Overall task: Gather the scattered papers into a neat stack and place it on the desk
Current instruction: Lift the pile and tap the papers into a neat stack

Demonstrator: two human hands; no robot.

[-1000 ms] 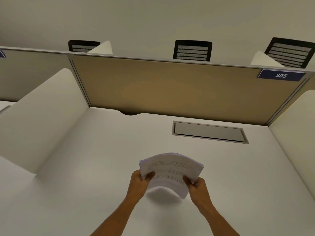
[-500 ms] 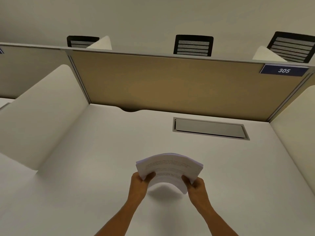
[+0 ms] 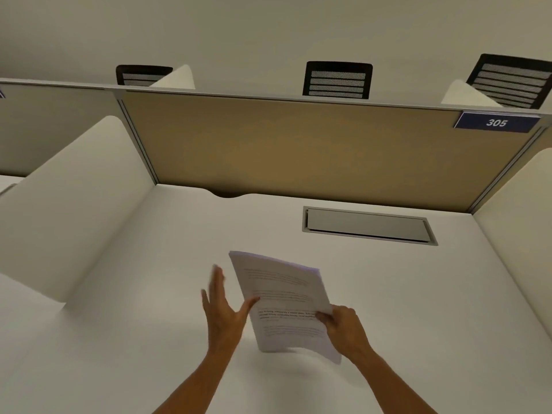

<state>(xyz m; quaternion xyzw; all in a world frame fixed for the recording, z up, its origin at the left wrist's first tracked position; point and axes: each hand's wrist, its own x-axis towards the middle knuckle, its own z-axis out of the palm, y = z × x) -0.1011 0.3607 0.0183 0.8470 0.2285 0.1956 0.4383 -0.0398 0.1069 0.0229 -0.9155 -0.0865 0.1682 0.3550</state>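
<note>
At the far left we see a white side divider (image 3: 68, 204) rising from the white desk (image 3: 134, 339). Moving right, our left hand (image 3: 222, 312) is spread flat, fingers straight and apart, its thumb reaching toward the left edge of the stack of papers (image 3: 280, 297); we cannot tell whether the thumb actually touches the sheets. The fingertips are blurred. The stack sits just right of that hand, lifted above the desk near the middle of the near half, tilted with its far end leaning left, printed lines showing on the top sheet. Its lower right corner sags. Our right hand (image 3: 343, 330) pinches the stack at its right edge, thumb on top and fingers curled beneath. Farther away and to the right, a grey recessed cable flap (image 3: 367, 225) lies in the desk by the tan back panel (image 3: 298, 150). At the panel's far right corner is a blue plate (image 3: 497, 122) reading 305. Three black chair backs (image 3: 337, 80) show beyond the panel.
</note>
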